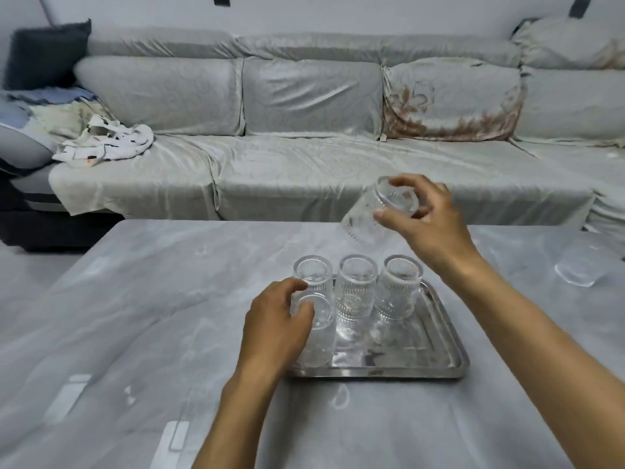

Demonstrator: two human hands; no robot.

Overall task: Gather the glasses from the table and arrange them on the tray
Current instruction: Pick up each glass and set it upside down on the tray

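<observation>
On the tray (443,336), three glasses (355,292) line the far edge; left hand (275,328) grips a fourth (316,319), right hand (427,220) holds a raised glass (370,214); near-right tray stays bare.

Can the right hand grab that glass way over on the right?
Probably not yet: the right hand is already holding a glass. Nothing blocks the far glass otherwise.

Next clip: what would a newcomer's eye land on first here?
Probably the clear glass held tilted, base up, in the right hand above the steel tray. Then the upside-down glasses on the tray, the left hand gripping the nearest one. One more glass sits far right.
</observation>
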